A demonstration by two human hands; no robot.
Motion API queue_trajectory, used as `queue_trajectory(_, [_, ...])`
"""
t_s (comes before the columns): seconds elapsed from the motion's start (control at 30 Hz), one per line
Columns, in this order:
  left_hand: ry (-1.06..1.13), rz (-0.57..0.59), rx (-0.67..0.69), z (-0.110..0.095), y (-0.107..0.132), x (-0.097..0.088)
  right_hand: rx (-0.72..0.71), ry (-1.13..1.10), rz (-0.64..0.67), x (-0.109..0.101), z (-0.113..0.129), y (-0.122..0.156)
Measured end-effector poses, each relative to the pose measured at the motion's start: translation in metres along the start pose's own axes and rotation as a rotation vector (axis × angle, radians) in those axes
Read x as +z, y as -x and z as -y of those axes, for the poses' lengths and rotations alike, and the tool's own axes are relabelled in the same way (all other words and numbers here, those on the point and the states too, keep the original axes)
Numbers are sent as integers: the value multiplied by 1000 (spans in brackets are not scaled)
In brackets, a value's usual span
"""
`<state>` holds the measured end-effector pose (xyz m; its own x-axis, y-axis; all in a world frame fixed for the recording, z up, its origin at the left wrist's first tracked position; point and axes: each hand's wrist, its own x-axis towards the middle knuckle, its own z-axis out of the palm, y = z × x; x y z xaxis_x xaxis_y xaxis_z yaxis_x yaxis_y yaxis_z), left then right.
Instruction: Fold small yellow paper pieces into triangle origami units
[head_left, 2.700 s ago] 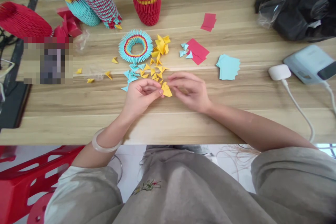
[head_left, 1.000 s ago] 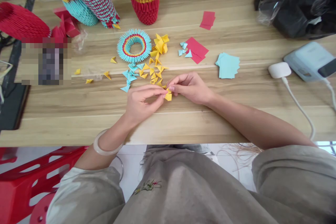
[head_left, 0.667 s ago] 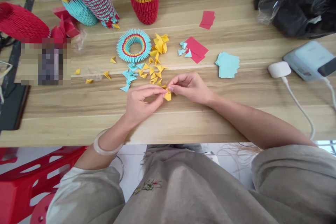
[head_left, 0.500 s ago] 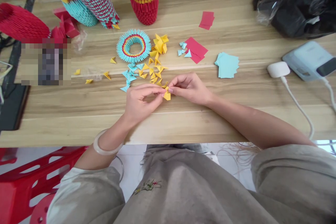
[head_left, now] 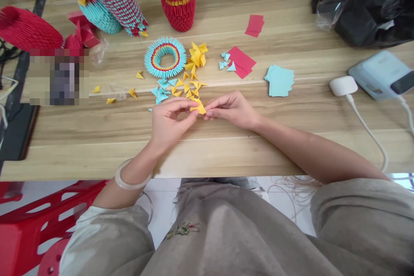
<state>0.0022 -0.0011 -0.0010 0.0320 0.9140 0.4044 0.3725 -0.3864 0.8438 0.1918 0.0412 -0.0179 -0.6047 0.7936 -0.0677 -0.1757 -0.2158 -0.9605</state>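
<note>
Between my two hands, just above the table, is a small folded piece of yellow paper (head_left: 199,106). The thumb and fingers of my left hand (head_left: 170,123) pinch its left side. My right hand (head_left: 235,111) has its fingertips pinched together at the paper's right corner. Right beyond the hands lie loose yellow folded triangles (head_left: 187,87) and light-blue folded triangles (head_left: 161,92). A ring of light-blue, red and yellow folded pieces (head_left: 151,58) rests behind them.
Red paper sheets (head_left: 243,62) and a stack of light-blue sheets (head_left: 280,81) lie to the right. Farther back stand a red-and-yellow paper vase (head_left: 177,8) and a light-blue-and-red one (head_left: 121,8). A white charger (head_left: 343,86), a pale-blue device (head_left: 377,73) and a black bag (head_left: 365,8) occupy the right.
The yellow paper has turned from hanging down to lying slantwise and has shifted slightly left and up. Both hands stay close together, the left fingers now gripping more of the paper.
</note>
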Motion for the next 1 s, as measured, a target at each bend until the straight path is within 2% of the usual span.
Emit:
queue_trajectory(0.23, [-17,18,138,-3,1,-1,48,-94,-7,5,0,1])
queue_trajectory(0.47, [-111,12,164,-4,1,-1,43,-86,-25,8,-2,2])
queue_trajectory(0.7, [-103,31,150,-4,2,-1,21,-89,-77,7,-4,2])
queue_trajectory(0.83, [-56,-1,113,-5,2,0,-24,-152,-113,8,-7,2])
queue_trajectory(1.0, [12,-22,18,-6,4,4,-56,-79,-228,16,-5,5])
